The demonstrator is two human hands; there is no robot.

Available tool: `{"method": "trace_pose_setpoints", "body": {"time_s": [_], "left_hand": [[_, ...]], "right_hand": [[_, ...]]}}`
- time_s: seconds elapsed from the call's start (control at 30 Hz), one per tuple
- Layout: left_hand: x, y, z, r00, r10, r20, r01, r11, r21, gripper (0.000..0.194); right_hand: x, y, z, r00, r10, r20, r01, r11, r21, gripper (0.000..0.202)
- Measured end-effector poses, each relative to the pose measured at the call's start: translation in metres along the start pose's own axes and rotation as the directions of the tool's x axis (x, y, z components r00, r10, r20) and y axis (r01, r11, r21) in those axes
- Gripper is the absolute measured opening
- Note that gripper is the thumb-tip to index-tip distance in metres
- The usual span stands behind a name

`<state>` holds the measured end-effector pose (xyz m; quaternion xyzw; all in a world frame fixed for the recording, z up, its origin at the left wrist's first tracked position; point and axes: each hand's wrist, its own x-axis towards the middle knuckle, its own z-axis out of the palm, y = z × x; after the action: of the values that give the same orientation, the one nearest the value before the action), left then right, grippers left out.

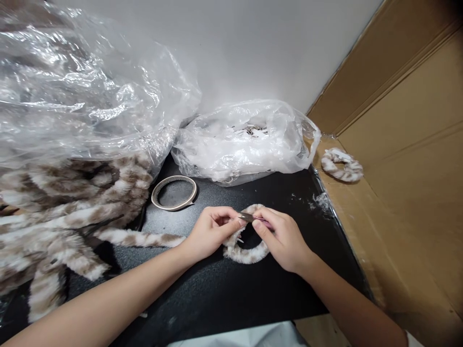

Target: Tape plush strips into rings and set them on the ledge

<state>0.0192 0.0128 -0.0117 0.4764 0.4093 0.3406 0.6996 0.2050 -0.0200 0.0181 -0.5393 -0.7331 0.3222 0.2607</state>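
A fluffy white and brown fabric ring (248, 255) lies on the black table under both hands. My right hand (284, 236) is closed around a small dark metal tool (247, 218) with a pinkish-purple handle. Its exact kind is hard to make out. The tool's tip points left, towards the fingers of my left hand (212, 231). Thumb and fingers of that hand are pinched together over the ring's upper left, at the tip. What they pinch is too small to name. A white tag-like bit (240, 238) shows inside the ring.
Left lies a pile of fluffy fabric strips (72, 212) beneath a large clear plastic bag (90, 86). A tape roll (174, 193) sits in front of a plastic bag of small white pieces (246, 140). Another fluffy ring (342, 165) rests on cardboard (405, 135) at right.
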Motion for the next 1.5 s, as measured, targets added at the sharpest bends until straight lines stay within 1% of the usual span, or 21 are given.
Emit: {"method": "trace_pose_setpoints", "body": {"time_s": [0.1, 0.23, 0.37, 0.43, 0.47, 0.5, 0.6, 0.67, 0.73, 0.77, 0.8, 0.83, 0.87, 0.9, 0.93, 1.0, 1.03, 1.13, 1.23, 1.37, 1.5], "left_hand": [[0.000, -0.001, 0.000, 0.999, -0.054, 0.001, 0.054, 0.998, -0.044, 0.032], [0.000, -0.001, -0.001, 0.997, -0.080, 0.014, 0.081, 0.992, -0.098, 0.033], [0.000, -0.003, -0.004, 0.996, -0.073, 0.051, 0.079, 0.990, -0.120, 0.030], [0.001, -0.003, -0.004, 0.995, -0.076, 0.069, 0.085, 0.986, -0.145, 0.028], [0.001, -0.004, -0.004, 0.994, -0.075, 0.075, 0.086, 0.984, -0.158, 0.028], [0.001, -0.004, -0.004, 0.994, -0.071, 0.079, 0.083, 0.982, -0.168, 0.027], [0.001, -0.003, -0.002, 0.996, -0.048, 0.075, 0.061, 0.982, -0.178, 0.028], [0.001, -0.002, -0.001, 0.997, -0.038, 0.066, 0.050, 0.983, -0.177, 0.029], [0.001, -0.002, -0.001, 0.998, -0.031, 0.060, 0.041, 0.986, -0.160, 0.031], [0.002, -0.002, 0.000, 0.998, -0.026, 0.056, 0.034, 0.989, -0.143, 0.032], [0.002, -0.002, -0.001, 0.999, -0.018, 0.048, 0.023, 0.992, -0.125, 0.032], [0.002, -0.002, -0.001, 0.999, -0.006, 0.040, 0.010, 0.994, -0.107, 0.032], [0.002, -0.002, -0.001, 0.999, 0.008, 0.033, -0.005, 0.996, -0.094, 0.032], [0.002, -0.002, -0.001, 0.999, 0.022, 0.025, -0.020, 0.995, -0.093, 0.032], [0.002, -0.002, -0.001, 0.999, 0.035, 0.019, -0.033, 0.994, -0.102, 0.032], [0.003, -0.003, 0.000, 0.999, 0.053, 0.010, -0.052, 0.989, -0.136, 0.034], [0.004, -0.003, 0.001, 0.998, 0.058, 0.006, -0.057, 0.987, -0.153, 0.035], [0.005, -0.006, 0.003, 0.998, 0.060, 0.000, -0.059, 0.982, -0.180, 0.040], [0.008, -0.008, 0.003, 0.998, 0.067, 0.007, -0.064, 0.978, -0.200, 0.043], [0.010, -0.012, 0.000, 0.996, 0.085, 0.024, -0.078, 0.971, -0.225, 0.048], [0.013, -0.014, -0.001, 0.994, 0.109, 0.014, -0.103, 0.965, -0.240, 0.057]], "right_hand": [[-0.001, 0.008, -0.016, 0.998, 0.001, -0.055, 0.002, 0.998, 0.057, 0.023], [-0.012, 0.030, -0.053, 0.944, 0.068, -0.323, -0.074, 0.997, -0.007, 0.031], [-0.040, 0.073, -0.103, 0.732, 0.167, -0.660, -0.398, 0.892, -0.215, 0.032], [-0.060, 0.104, -0.126, 0.686, 0.223, -0.692, -0.558, 0.772, -0.305, 0.023], [-0.070, 0.121, -0.136, 0.620, 0.253, -0.742, -0.648, 0.699, -0.303, 0.018], [-0.079, 0.137, -0.145, 0.587, 0.263, -0.765, -0.700, 0.639, -0.318, 0.019], [-0.097, 0.174, -0.162, 0.595, 0.200, -0.778, -0.721, 0.560, -0.408, 0.030], [-0.093, 0.175, -0.164, 0.614, 0.146, -0.776, -0.707, 0.539, -0.458, 0.029], [-0.073, 0.150, -0.156, 0.650, 0.054, -0.758, -0.639, 0.578, -0.507, 0.024], [-0.058, 0.128, -0.147, 0.705, -0.030, -0.709, -0.529, 0.644, -0.553, 0.020], [-0.040, 0.102, -0.134, 0.760, -0.121, -0.639, -0.367, 0.731, -0.576, 0.018], [-0.020, 0.072, -0.117, 0.769, -0.233, -0.595, -0.192, 0.804, -0.563, 0.017], [0.001, 0.042, -0.098, 0.829, -0.314, -0.463, 0.007, 0.833, -0.554, 0.014], [0.022, 0.014, -0.078, 0.870, -0.392, -0.299, 0.173, 0.811, -0.559, 0.014], [0.044, -0.011, -0.056, 0.871, -0.468, -0.150, 0.301, 0.749, -0.590, 0.015], [0.084, -0.048, -0.016, 0.843, -0.535, 0.052, 0.429, 0.611, -0.665, 0.019], [0.102, -0.059, 0.001, 0.832, -0.547, 0.091, 0.444, 0.559, -0.700, 0.022], [0.146, -0.069, 0.034, 0.833, -0.529, 0.164, 0.446, 0.464, -0.766, 0.026], [0.170, -0.065, 0.049, 0.828, -0.516, 0.221, 0.463, 0.405, -0.788, 0.028], [0.179, -0.059, 0.056, 0.825, -0.494, 0.272, 0.478, 0.356, -0.803, 0.031], [0.177, -0.062, 0.057, 0.767, -0.527, 0.366, 0.570, 0.296, -0.766, 0.033]]}}
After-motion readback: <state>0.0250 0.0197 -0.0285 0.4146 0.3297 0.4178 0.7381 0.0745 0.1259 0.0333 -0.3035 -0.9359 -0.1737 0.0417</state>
